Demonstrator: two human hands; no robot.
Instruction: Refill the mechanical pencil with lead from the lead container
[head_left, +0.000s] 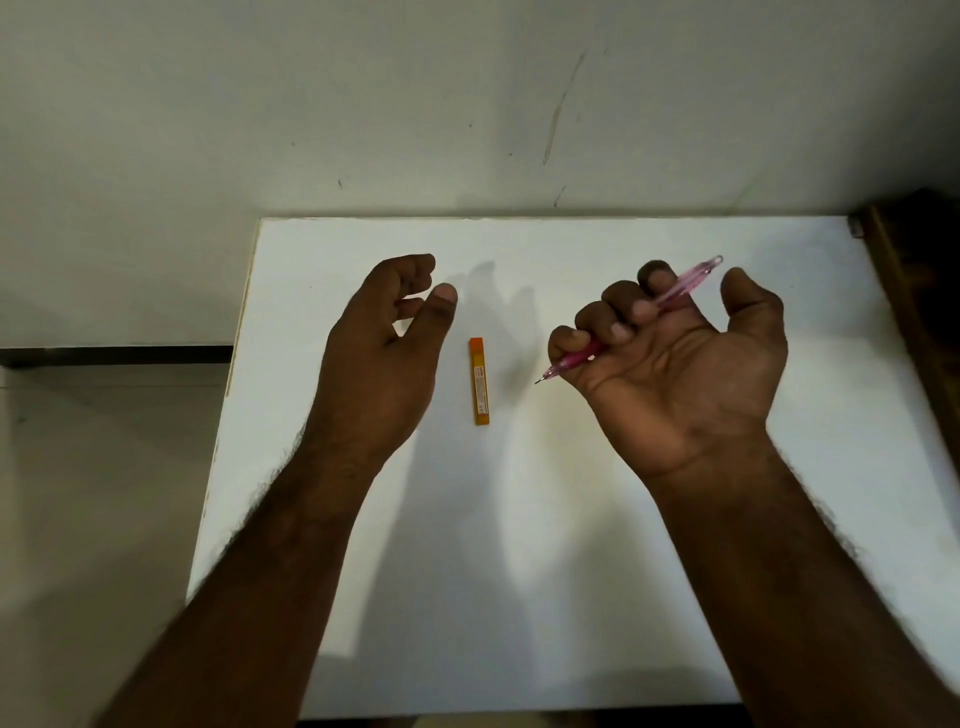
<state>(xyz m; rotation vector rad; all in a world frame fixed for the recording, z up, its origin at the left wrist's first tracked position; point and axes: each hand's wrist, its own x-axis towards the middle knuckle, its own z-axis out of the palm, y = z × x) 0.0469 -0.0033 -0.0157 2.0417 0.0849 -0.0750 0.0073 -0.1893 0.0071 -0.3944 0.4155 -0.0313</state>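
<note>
Right hand (675, 358), palm up, curls its fingers round the translucent pink plastic mechanical pencil (631, 319), tip pointing toward the flat orange rectangular lead container (480, 381) lying mid white tabletop (571, 519), nearer the far edge. Left hand (387, 332) hovers loose, holding nothing; best it picks up the container while the right keeps the pencil steady, cap end reachable. Container label unreadable, lid state unclear, pencil middle hidden by fingers.
</note>
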